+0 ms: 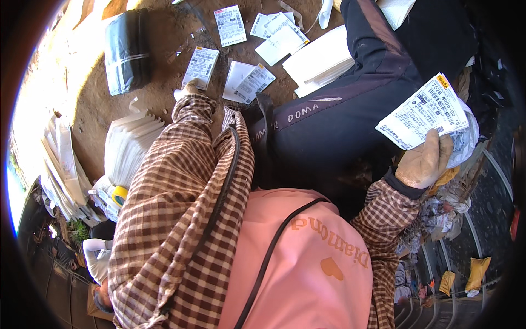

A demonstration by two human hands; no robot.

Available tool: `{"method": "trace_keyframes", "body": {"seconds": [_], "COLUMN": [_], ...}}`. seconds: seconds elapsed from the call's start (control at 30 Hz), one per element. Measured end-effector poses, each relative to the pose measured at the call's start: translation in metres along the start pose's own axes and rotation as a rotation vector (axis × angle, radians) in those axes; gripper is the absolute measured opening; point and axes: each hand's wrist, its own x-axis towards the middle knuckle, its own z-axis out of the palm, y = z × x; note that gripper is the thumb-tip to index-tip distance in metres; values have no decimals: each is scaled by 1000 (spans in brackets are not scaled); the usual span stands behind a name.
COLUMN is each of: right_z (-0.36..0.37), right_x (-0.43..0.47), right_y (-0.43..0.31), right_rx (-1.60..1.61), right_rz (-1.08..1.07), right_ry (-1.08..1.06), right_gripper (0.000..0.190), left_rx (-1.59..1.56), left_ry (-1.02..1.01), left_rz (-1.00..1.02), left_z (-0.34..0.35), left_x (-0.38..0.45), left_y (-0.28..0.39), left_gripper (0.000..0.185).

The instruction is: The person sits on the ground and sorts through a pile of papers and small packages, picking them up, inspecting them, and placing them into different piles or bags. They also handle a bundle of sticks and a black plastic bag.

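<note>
My right hand [425, 160], in a tan glove, grips a small stack of printed shipping labels [427, 111] at the right, held up above the ground. On the left side my left hand [191, 87] touches the lower edge of a pile of labels [201, 63] lying on the dirt; its fingers are mostly hidden by the sleeve, so whether they grip the pile is unclear. Close by, a fanned pile of labels [248, 82] lies on the ground. Beyond it are a single label pile [230, 25] and several overlapping labels [279, 39].
A dark wrapped bundle [127, 53] stands at the upper left. White paper stacks [131, 144] and a yellow tape roll [119, 195] lie beside my left arm. More white sheets [320, 57] lie by my leg. Another person [98, 263] is at the lower left.
</note>
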Motion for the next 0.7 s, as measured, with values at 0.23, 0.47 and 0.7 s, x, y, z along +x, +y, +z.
{"method": "trace_keyframes", "body": {"seconds": [0.23, 0.47, 0.7], "right_z": [5, 14, 8], "right_x": [-1, 0, 0], "right_y": [-4, -3, -4], "right_rx": [10, 39, 61], "right_rz": [26, 4, 20], "right_ry": [48, 58, 14], "right_gripper": [24, 20, 22], "left_rx": [1398, 534, 726], "left_ry": [65, 457, -86], "left_rz": [396, 508, 1087], "left_z": [0, 34, 95], "left_x": [-93, -73, -125], "left_y": [18, 4, 17], "left_gripper": [38, 52, 25]}}
